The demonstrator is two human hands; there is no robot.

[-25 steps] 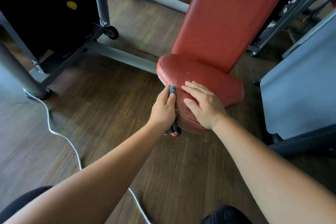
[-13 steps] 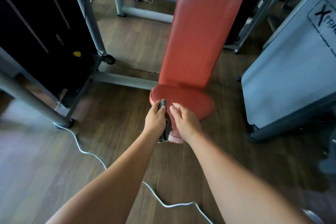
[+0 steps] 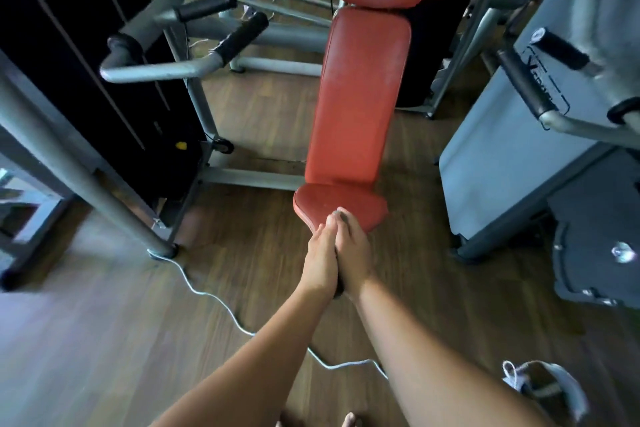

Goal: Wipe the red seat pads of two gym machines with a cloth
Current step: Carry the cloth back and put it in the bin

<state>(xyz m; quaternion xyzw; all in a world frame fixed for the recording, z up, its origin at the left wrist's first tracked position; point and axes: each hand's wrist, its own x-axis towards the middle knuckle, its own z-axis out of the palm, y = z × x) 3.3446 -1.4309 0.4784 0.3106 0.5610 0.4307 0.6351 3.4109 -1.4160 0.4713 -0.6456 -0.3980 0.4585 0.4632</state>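
As L hand (image 3: 320,260) grips cloth (image 3: 341,215), R hand (image 3: 354,250) presses it.

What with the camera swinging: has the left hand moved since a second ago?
Yes. The left hand slid right, from the seat pad's left edge to its front middle, against the right hand.

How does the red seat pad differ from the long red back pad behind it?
The seat pad is small and rounded; the back pad is long and roughly rectangular. The seat pad lies low and near flat; the back pad rises steeply. The left hand, right hand and cloth meet at the seat pad's front edge; no hand is on the back pad. Both have the same red covering.
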